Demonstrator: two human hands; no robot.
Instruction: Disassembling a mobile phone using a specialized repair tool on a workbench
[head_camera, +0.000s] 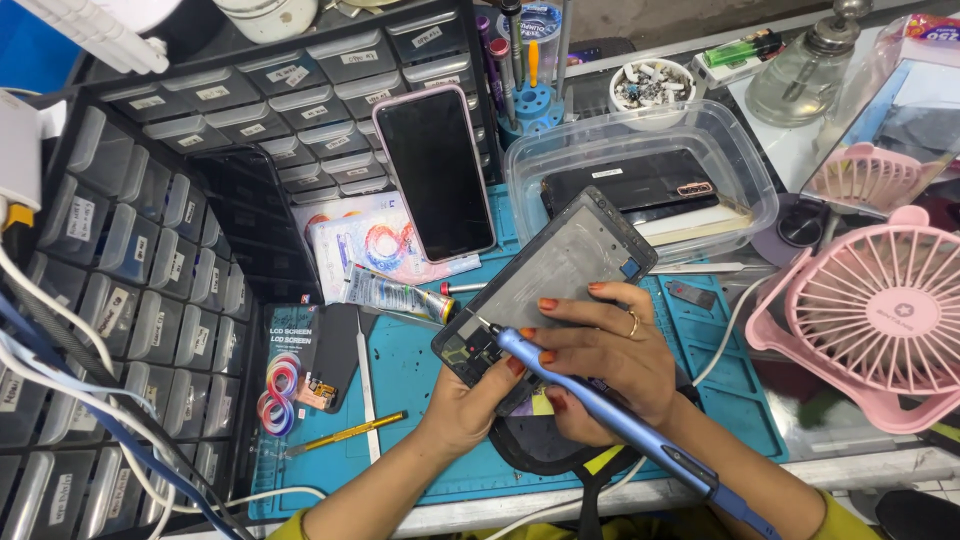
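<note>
1. The surface (420, 400) is covered by a blue work mat, hemmed in by grey parts drawers (150, 230) on the left and at the back.
2. A pink desk fan (880, 310) sits at the right edge, well apart from the hands.
3. A clear plastic tub (745, 165) holding flat dark parts lies just behind the work, its near rim close to the frame's upper corner.
4. A phone in a pink case (435, 170) leans upright against the drawers.
5. The opened phone frame (560, 275) is held tilted above the mat, at the middle of the view, its grey inner plate facing up.
6. The left hand (470, 395) grasps the frame's lower end from below, thumb up against the edge.
7. The right hand (605, 355) is clenched around a blue electric screwdriver (600, 400), fingertips also resting on the frame's edge. The tip touches the frame's lower left corner.
8. A glue tube (395, 293) lies just left of that corner.
9. A yellow-handled tool (345, 434) lies on the mat, near the left forearm.

Risks, as I judge them: the frame is carried by fingers alone, so pressure from the driver could tip it or make the bit slip off and scratch the board. A loosened screw could roll off the tilted plate and vanish among the clutter.
</note>
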